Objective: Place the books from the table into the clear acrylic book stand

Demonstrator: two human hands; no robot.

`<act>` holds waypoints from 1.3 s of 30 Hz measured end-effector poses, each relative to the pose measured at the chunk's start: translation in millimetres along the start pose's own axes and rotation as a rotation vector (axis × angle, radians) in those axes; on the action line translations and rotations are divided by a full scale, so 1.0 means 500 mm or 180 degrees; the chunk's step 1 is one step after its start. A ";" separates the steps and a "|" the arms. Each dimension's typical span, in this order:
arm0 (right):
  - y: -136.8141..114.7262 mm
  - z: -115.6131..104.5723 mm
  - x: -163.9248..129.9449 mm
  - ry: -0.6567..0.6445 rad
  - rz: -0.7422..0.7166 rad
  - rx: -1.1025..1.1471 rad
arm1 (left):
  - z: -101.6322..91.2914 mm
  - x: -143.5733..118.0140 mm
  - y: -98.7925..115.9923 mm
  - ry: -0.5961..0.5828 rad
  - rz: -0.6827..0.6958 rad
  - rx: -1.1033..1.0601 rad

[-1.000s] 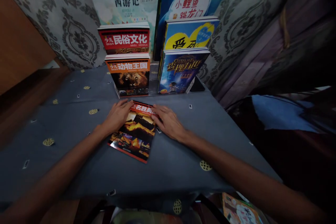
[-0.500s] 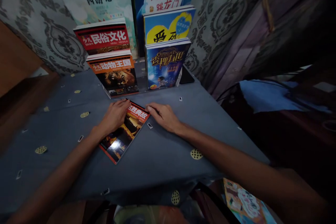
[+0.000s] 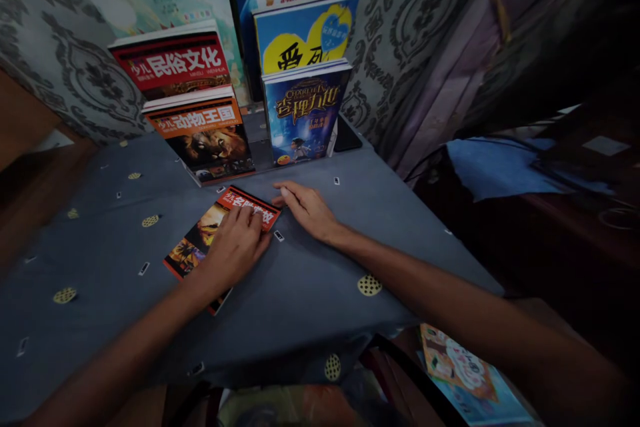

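A thin book (image 3: 194, 243) with a black cover, a red title band and white characters lies flat and slanted on the table. My left hand (image 3: 237, 244) rests across its cover, palm down, its fingertips over the title and hiding part of it. Just off the book's upper right corner is my right hand (image 3: 311, 212), fingers stretched out and slightly apart, holding nothing. Whether its fingertips touch the book's edge I cannot tell. Behind the hands stand an orange-banded book with a lion (image 3: 207, 140) and a blue book with gold lettering (image 3: 306, 113).
A red book (image 3: 183, 63), a yellow-and-blue book (image 3: 305, 30) and two large picture books stand farther back against a patterned curtain (image 3: 95, 73). A dark flat object (image 3: 347, 135) lies by the blue book. Below the table's front edge sits a colourful book (image 3: 465, 373).
My left hand has moved from the book's left edge onto its cover. The right hand's fingers have straightened at the corner. The view has shifted slightly.
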State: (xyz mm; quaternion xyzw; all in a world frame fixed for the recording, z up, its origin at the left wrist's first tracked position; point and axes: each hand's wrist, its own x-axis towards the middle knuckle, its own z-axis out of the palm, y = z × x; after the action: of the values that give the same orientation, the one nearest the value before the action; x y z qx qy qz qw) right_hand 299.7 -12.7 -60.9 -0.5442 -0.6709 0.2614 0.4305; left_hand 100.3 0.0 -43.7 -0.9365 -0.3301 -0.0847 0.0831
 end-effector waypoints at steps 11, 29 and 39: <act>0.001 -0.003 0.004 0.0120 0.0157 0.0547 | -0.016 0.011 0.008 -0.0019 0.0003 0.0132; -0.023 -0.009 -0.013 -0.0019 -0.0269 -0.0464 | -0.021 0.009 0.014 -0.0107 -0.0178 0.0162; -0.014 -0.007 -0.009 -0.0211 -0.0337 -0.0791 | -0.045 -0.007 -0.052 -0.0313 -0.0123 -0.0117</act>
State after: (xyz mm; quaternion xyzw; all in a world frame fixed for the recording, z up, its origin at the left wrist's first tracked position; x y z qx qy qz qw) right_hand 299.5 -19.4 -54.5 -0.5483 -0.7397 0.1710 0.3505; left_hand 78.8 13.2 -19.8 -0.9343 -0.3501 -0.0463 0.0479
